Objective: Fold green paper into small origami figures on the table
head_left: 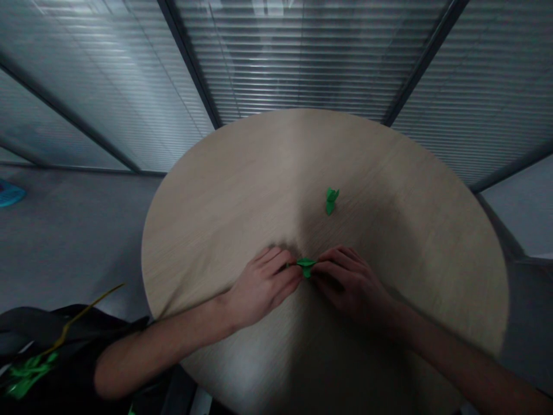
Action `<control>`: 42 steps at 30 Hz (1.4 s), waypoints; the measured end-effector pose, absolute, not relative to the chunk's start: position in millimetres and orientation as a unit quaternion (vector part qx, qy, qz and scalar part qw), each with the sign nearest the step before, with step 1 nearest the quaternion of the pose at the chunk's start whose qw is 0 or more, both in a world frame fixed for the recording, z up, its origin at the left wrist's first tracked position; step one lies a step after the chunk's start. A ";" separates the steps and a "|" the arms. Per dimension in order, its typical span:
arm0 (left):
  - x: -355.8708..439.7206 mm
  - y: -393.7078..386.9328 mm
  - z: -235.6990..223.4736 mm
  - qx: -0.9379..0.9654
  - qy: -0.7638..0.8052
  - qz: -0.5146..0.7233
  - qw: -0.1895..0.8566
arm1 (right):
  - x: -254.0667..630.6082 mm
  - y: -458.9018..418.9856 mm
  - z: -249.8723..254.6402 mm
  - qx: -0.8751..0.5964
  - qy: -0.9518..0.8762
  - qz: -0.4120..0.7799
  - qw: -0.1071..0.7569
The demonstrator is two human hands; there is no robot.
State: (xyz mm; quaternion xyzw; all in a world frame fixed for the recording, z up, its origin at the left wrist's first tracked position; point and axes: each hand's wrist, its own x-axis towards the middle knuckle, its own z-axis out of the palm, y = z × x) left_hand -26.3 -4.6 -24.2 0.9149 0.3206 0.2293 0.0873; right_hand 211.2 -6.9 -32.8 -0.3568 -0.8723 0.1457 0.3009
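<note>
A small green piece (306, 264), with a flat top edge and a short point below, spans the gap between my hands just above the table. It looks folded, though its material is too small to make out. My left hand (270, 282) pinches its left end between thumb and fingers. On the opposite end, the fingers of my right hand (345, 282) are closed, with part of the piece hidden inside them. Farther back on the table lies a second green piece (330, 200), forked at its top and touched by neither hand.
The round wooden table (242, 167) stands close to glass partitions with blinds (302, 63). At the lower left, green items (30, 372) and a yellow strip (82, 314) show against dark fabric. A blue object (11, 193) is on the floor at far left.
</note>
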 end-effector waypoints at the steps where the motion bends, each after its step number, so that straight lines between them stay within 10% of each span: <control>1: -26.4 -4.5 -24.3 0.914 0.321 0.231 0.089 | 212.2 -6.3 -32.1 -0.365 -0.867 0.157 0.302; 42: -25.8 -5.3 -21.2 0.904 0.340 0.233 0.114 | 212.5 -3.0 -34.1 -0.362 -0.873 0.155 0.289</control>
